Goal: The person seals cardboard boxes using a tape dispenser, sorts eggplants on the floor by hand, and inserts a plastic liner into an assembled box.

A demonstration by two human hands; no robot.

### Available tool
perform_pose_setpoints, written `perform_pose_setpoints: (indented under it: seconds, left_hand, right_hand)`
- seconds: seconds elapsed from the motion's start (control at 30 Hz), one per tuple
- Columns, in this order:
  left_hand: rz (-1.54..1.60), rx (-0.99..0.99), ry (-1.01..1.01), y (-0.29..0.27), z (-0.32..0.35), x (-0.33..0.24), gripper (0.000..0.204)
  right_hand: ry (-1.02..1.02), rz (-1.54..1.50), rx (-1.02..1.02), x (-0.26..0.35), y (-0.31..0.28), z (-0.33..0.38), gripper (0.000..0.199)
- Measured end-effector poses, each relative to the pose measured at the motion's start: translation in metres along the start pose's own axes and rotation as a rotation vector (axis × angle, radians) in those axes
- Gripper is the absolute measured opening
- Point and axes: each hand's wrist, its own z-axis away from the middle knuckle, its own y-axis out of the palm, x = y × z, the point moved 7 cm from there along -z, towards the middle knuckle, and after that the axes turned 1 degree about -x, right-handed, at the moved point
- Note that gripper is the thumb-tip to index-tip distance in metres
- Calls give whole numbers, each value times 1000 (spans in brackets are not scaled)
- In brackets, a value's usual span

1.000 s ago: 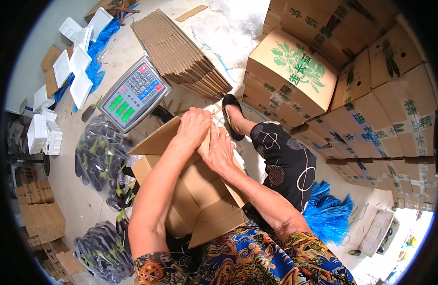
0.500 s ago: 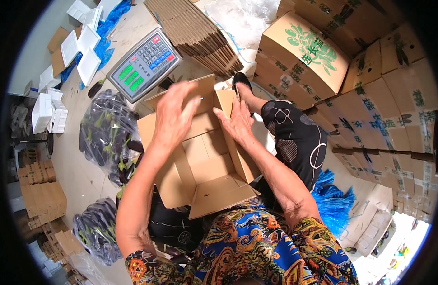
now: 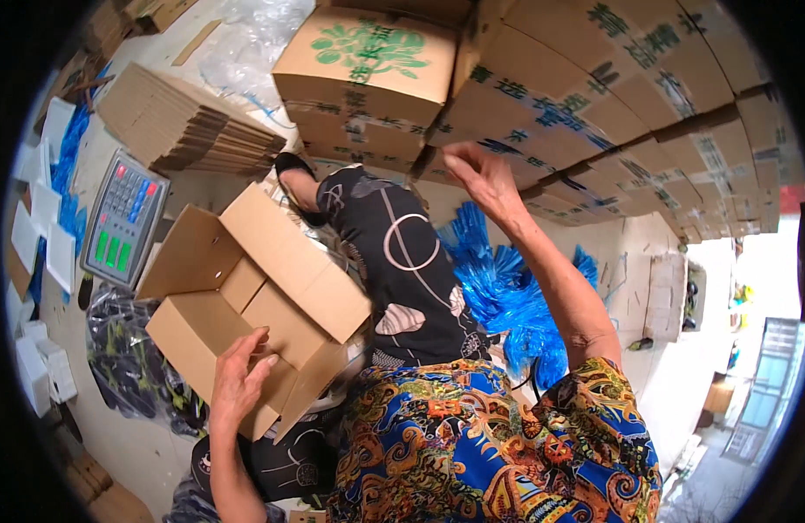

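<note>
An open brown cardboard box (image 3: 287, 261) stands between my legs, tilted, with its flaps folded outward and its inside showing bare cardboard. My left hand (image 3: 238, 383) is at the box's near left wall, fingers bent but apart; whether it touches the cardboard I cannot tell. Raised away to the right, my right hand (image 3: 488, 185) has its fingers curled together, and nothing shows in it. Below that hand, a heap of shiny blue plastic (image 3: 516, 301) lies on the floor beside my right leg.
Printed cartons (image 3: 368, 52) are stacked ahead and to the right. Flattened cardboard (image 3: 189, 122) stands in a bundle at the far left, near a digital scale (image 3: 123, 218). Clear bags of eggplants (image 3: 136, 357) lie left of the box. White foam boxes (image 3: 45, 366) sit farther left.
The view has swung to the right. My right hand has left the box's flap and moved out to the right. My left hand has come back toward the box's near side.
</note>
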Motion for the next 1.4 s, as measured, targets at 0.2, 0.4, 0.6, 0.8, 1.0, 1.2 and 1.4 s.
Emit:
perform_pose_setpoints:
  seconds: [0.2, 0.4, 0.6, 0.8, 1.0, 1.2, 1.4]
  left_hand:
    - [90, 8, -69, 7, -9, 8, 46]
    - [67, 46, -135, 23, -13, 21, 47]
    - [-2, 16, -146, 32, -16, 35, 45]
    - [24, 0, -204, 34, -7, 40, 45]
    - [59, -55, -170, 28, -6, 35, 46]
    - [167, -116, -78, 22, -16, -5, 40]
    - [227, -60, 95, 19, -8, -83, 39]
  right_hand:
    - [200, 666, 242, -301, -42, 127, 24]
    - [500, 719, 153, -331, -24, 234, 32]
    - [501, 735, 152, -312, 11, 224, 33]
    - [591, 620, 86, -341, 11, 225, 14]
    - [137, 437, 230, -295, 6, 224, 17]
    - [748, 82, 133, -301, 6, 213, 31]
    - [913, -538, 342, -152, -2, 158, 63]
